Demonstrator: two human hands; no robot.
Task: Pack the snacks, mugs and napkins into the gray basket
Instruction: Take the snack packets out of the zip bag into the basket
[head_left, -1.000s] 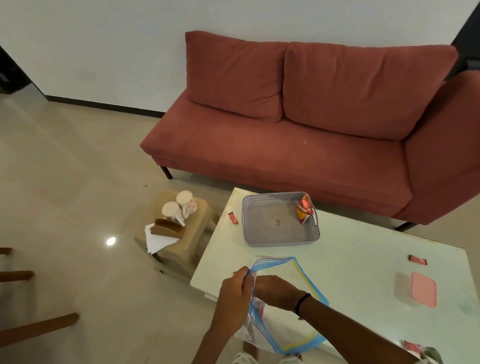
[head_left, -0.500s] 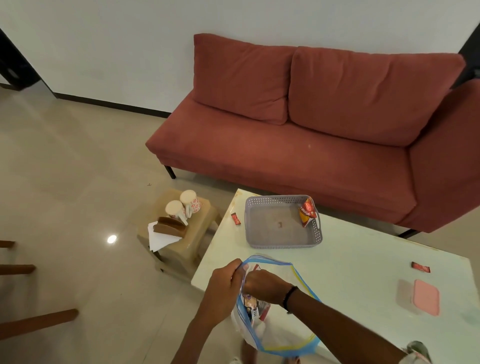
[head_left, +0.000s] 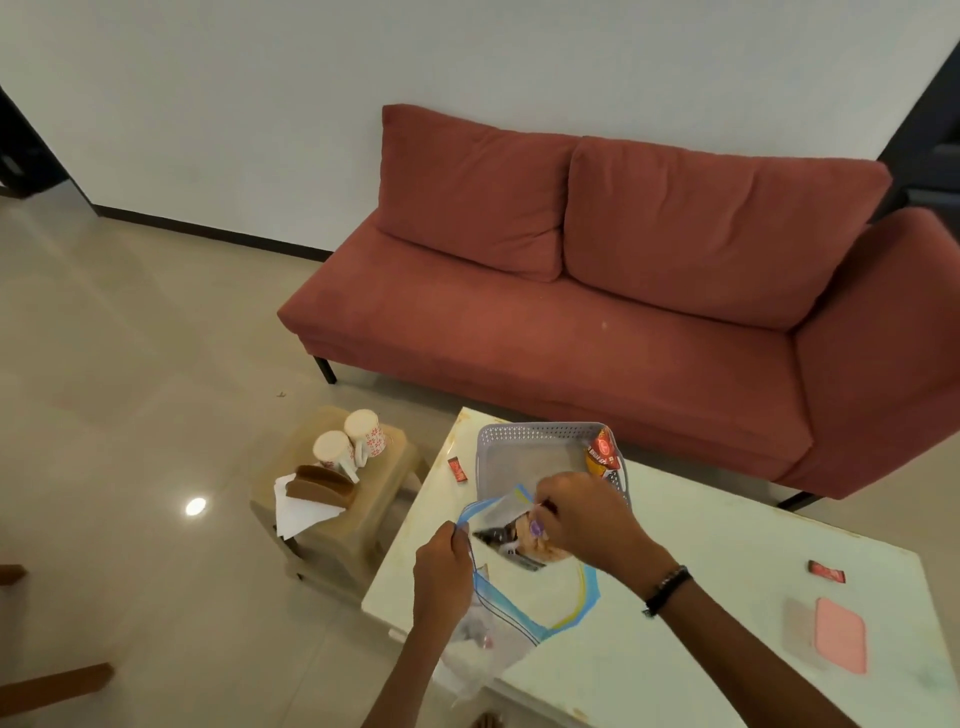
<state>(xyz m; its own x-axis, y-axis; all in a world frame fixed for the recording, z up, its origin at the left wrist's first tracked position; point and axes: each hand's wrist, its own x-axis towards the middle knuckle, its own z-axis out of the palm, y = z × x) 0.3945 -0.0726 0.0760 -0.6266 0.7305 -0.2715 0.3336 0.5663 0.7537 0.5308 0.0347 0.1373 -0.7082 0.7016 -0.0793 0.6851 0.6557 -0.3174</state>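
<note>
A gray basket (head_left: 524, 441) sits at the far left of the white table (head_left: 701, 597), with a red-orange snack packet (head_left: 602, 454) leaning in its right corner. My left hand (head_left: 441, 577) pinches the rim of a clear zip bag (head_left: 535, 608) with a blue edge. My right hand (head_left: 582, 519) grips snack packets (head_left: 519, 540) lifted out of the bag's mouth, just in front of the basket. Two patterned mugs (head_left: 350, 441) and white napkins (head_left: 298, 512) rest on a small stool at left.
A brown napkin holder (head_left: 322, 486) stands on the beige stool (head_left: 374, 499). Small red sachets lie on the table left of the basket (head_left: 458, 469) and at far right (head_left: 827, 571). A pink lidded box (head_left: 839, 634) sits at right. A red sofa (head_left: 597, 322) stands behind.
My right hand came out of the bag holding snack packets and rose toward the basket. The left hand kept its hold on the bag's rim.
</note>
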